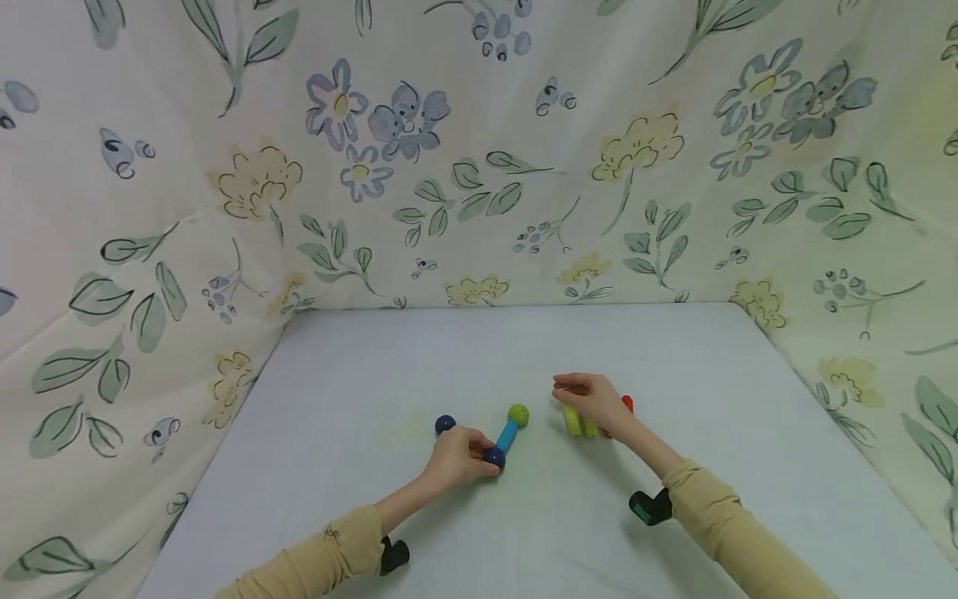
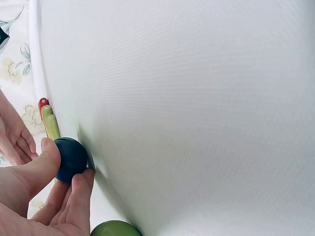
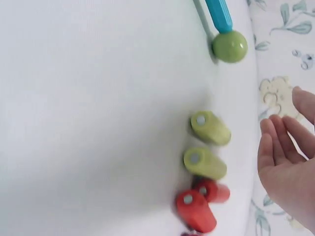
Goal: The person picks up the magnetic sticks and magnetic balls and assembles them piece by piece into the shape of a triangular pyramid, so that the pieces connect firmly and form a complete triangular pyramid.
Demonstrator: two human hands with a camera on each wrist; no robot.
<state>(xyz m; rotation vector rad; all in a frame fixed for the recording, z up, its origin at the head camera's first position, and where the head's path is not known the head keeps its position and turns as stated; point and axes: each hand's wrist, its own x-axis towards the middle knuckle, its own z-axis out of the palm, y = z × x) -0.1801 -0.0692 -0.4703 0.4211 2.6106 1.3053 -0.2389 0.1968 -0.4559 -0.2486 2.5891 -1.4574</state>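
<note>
My left hand [image 1: 458, 457] pinches a dark blue ball [image 1: 494, 458] between thumb and fingers. In the head view a light blue rod [image 1: 506, 437] runs from that ball to a green ball [image 1: 518, 415]. Another dark blue ball [image 1: 445, 424] lies just beyond my left knuckles. My right hand [image 1: 591, 398] hovers over short lime-green rods [image 1: 572, 422], its fingers loosely bent around nothing. Those rods [image 3: 205, 163] have grey discs on their ends in the right wrist view, with red rods [image 3: 197, 210] beside them.
At the bottom edge of the left wrist view a green ball [image 2: 115, 229] is partly cut off. The white tabletop [image 1: 389, 358] is backed by a flower-printed cloth [image 1: 479, 208]. Black devices hang under both wrists, one near the right sleeve [image 1: 651, 506].
</note>
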